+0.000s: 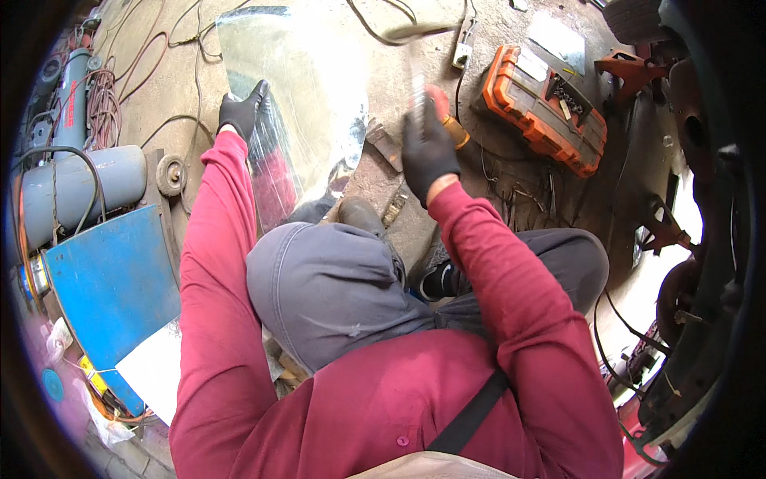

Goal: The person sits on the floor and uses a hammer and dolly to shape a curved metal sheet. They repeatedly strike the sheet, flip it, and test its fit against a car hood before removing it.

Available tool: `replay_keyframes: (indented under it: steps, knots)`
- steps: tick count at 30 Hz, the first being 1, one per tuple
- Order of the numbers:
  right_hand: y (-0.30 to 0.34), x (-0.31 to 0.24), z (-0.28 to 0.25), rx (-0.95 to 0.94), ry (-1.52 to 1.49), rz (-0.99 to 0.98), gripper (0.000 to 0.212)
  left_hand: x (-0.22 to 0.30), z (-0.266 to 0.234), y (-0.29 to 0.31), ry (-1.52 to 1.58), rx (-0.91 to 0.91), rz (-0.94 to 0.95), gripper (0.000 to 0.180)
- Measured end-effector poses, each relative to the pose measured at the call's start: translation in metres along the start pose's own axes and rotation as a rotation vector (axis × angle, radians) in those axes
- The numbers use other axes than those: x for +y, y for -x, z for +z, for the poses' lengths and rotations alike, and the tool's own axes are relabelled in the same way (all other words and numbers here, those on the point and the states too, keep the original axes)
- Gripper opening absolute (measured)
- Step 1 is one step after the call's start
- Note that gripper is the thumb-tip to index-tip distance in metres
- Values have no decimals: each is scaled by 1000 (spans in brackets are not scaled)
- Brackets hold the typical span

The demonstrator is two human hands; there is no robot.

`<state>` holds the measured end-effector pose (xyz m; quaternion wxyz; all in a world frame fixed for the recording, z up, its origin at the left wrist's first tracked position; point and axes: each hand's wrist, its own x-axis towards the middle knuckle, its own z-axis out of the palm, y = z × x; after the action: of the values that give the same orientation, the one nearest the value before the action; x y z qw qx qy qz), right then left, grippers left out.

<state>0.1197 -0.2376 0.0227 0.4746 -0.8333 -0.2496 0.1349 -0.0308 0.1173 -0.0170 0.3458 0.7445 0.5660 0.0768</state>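
Note:
My left hand, in a black glove, grips the left edge of a shiny, bowed metal sheet. Its thumb lies over the edge, while the other fingers are partly hidden. The sheet stretches from beside my knee to the far floor and mirrors my red sleeve. To its right, my gloved right hand is closed around a hammer, raised with its head away from me. Motion blurs the hammer's shaft and head. Just behind that hand lies an orange-handled tool, partly covered.
An orange and black toolbox stands at the right, near a power strip and cables. On the left are a grey-blue cylinder tank, a small wheel and a blue panel. Dark machinery parts line the right edge.

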Motion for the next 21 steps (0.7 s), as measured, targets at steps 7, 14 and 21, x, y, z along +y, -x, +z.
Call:
replay_keyframes:
  steps: [7, 14, 21]
  knots:
    - [-60, -34, -40, -1, -220, 115, 51, -15, -2, -1, 9, 30, 17, 115]
    - [-51, 34, -9, -256, 140, 84, 43, -13, 2, 4, 30, 34, -11, 114]
    - [63, 39, 1, -515, 298, 361, 52, -48, -6, -9, 22, 263, -9, 108]
